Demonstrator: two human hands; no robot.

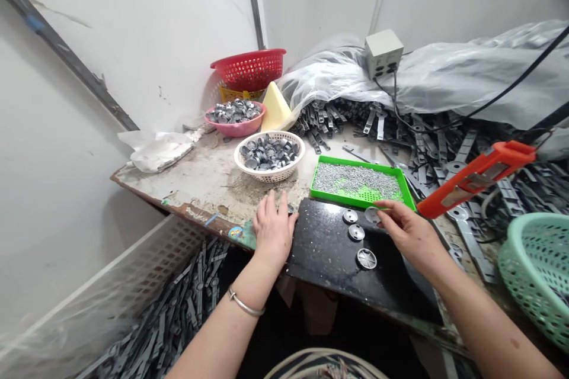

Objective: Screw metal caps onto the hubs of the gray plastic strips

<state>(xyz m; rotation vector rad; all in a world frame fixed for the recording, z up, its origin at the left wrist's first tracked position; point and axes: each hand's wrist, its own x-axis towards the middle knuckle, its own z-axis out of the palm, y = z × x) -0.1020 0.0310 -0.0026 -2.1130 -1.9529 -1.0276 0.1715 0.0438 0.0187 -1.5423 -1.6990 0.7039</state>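
My right hand [406, 231] pinches a round metal cap [371, 215] by its edge, at the far side of a black stone slab [324, 249]. Two similar caps [356, 233] lie on the slab just left of those fingers. Closer to me is a round piece with spokes [367, 259]. My left hand [273, 225] rests palm down on the table beside the slab's left edge, fingers stretched out. Between its thumb and index finger a small metal part [290, 209] shows, mostly hidden; I cannot tell whether the hand touches it.
Behind the slab stands a green tray [320, 189] of tiny metal pieces. A white basket [240, 167] and a pink bowl [235, 128] hold metal caps. An orange-handled tool [475, 180] juts in at right, above flat metal parts. A mint basket [528, 272] stands at far right.
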